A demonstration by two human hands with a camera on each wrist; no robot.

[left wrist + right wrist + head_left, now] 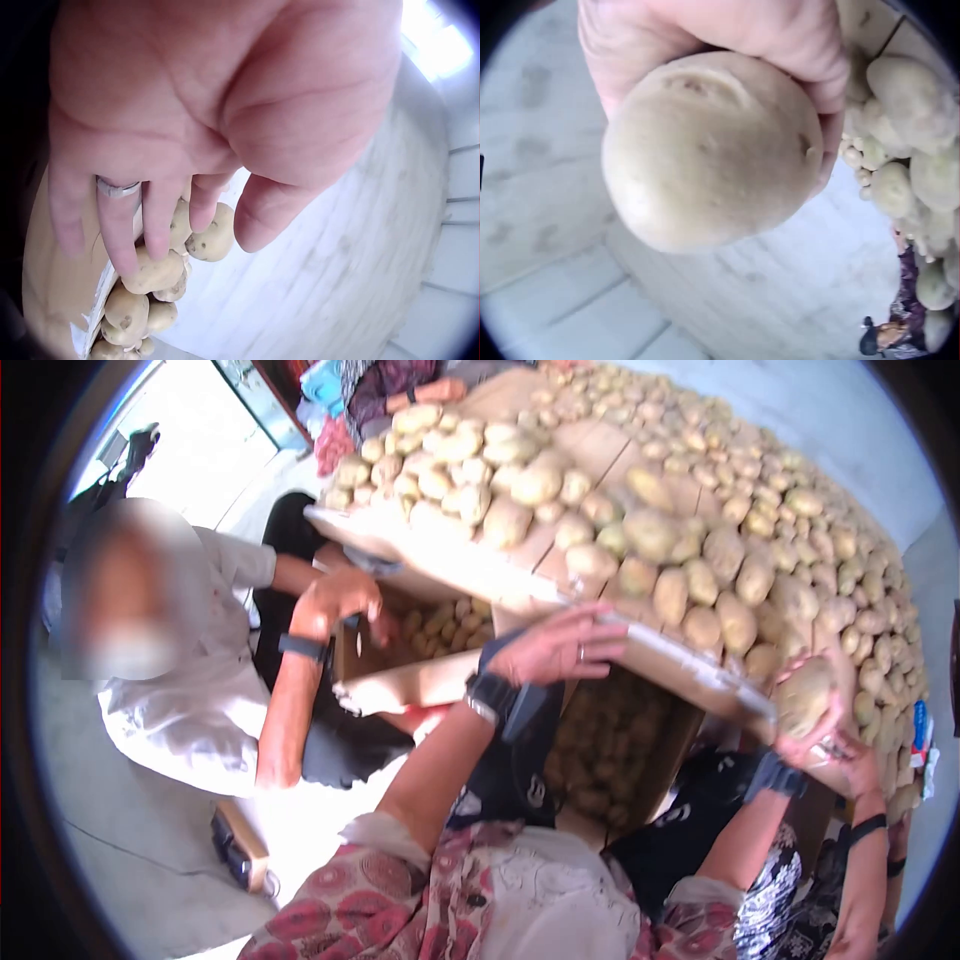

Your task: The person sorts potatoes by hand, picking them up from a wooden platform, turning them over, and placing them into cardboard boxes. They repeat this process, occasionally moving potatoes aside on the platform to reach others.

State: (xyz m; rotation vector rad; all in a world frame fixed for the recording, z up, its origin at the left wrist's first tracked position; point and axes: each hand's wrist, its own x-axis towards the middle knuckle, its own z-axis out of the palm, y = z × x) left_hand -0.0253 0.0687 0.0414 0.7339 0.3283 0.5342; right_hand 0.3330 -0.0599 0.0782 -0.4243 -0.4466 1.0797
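My right hand (800, 745) grips a large pale potato (712, 154) at the right end of the heap; the fingers curl round it in the right wrist view. My left hand (560, 647), with a ring on one finger, is over the cardboard edge (690, 665) of the potato-covered surface. Its fingers extend loosely and hold nothing. In the left wrist view several potatoes (154, 274) show behind those fingertips. Below the edge, between my knees, a box (680, 745) contains many potatoes in shadow.
A person in a white shirt (190, 730) sits at the left, one hand by another potato box (405, 690). Another person's forearm (865, 860) reaches up beside my right hand. A further person (400, 390) is at the back. The large potato heap (740, 615) spreads toward the wall.
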